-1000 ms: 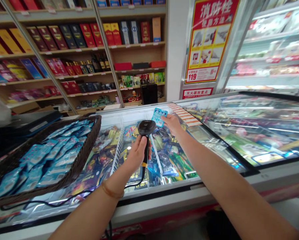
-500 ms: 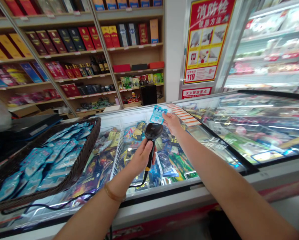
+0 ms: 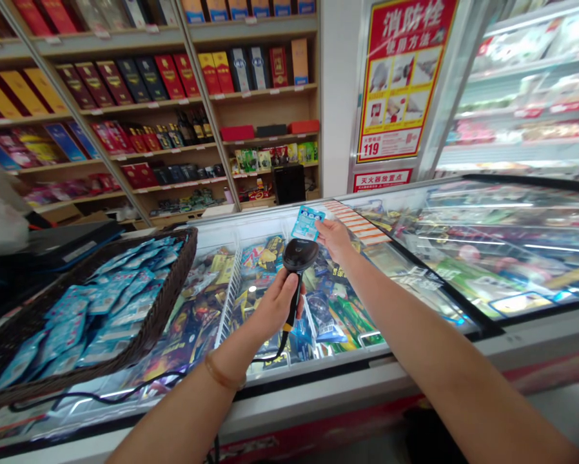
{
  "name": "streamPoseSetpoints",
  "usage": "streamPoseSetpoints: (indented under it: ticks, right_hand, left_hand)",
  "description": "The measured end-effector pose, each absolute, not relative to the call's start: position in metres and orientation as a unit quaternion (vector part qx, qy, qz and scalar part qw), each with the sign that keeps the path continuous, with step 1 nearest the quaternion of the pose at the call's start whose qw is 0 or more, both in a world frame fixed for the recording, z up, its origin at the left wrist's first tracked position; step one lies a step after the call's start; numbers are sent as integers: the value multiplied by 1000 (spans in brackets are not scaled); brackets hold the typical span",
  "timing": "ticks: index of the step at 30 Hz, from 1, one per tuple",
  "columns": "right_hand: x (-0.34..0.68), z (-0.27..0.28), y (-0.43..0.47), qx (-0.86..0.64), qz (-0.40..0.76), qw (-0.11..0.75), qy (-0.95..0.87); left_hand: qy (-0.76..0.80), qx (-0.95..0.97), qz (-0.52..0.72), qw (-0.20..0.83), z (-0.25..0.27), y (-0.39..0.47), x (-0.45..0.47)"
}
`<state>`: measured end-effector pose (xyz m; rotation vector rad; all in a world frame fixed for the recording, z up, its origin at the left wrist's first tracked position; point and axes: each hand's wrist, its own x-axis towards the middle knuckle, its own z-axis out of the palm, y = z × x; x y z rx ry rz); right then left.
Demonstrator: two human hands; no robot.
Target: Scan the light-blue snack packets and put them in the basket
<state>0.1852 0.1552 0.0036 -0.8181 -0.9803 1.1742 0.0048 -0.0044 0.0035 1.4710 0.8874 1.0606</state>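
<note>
My left hand (image 3: 280,301) is wrapped round the handle of a black barcode scanner (image 3: 300,254), its head pointing away from me. A cable runs from the handle's yellow-banded end down to the left. Just beyond the scanner head, my right hand (image 3: 334,237) pinches a small light-blue packet (image 3: 307,223) by its right edge. The packet is tilted up above the freezer, close to the scanner but apart from it as far as I can see. To the left, a dark wicker basket (image 3: 173,283) holds several similar blue packets (image 3: 110,293).
Below my hands is a glass-topped chest freezer (image 3: 318,396) full of wrapped goods, divided by a white wire rack (image 3: 228,298). Shelves (image 3: 265,92) of boxes and bottles stand behind. A red poster (image 3: 400,80) hangs on the wall, left of a lit display fridge (image 3: 526,96).
Both hands keep the same grip on the scanner and the packet. The whole view has shifted very slightly; the scanner and packet hardly move relative to each other.
</note>
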Motion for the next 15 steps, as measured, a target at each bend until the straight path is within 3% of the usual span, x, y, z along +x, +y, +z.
streamPoseSetpoints:
  ticks: [9,15]
  right_hand:
    - [180,-8,155,-395,507,648,-408]
    - [163,-10,156,-431,487,613,-449]
  left_hand:
    - [423,508,556,505,-1,4,2]
    - [473,460,599,454,32,-9,-38]
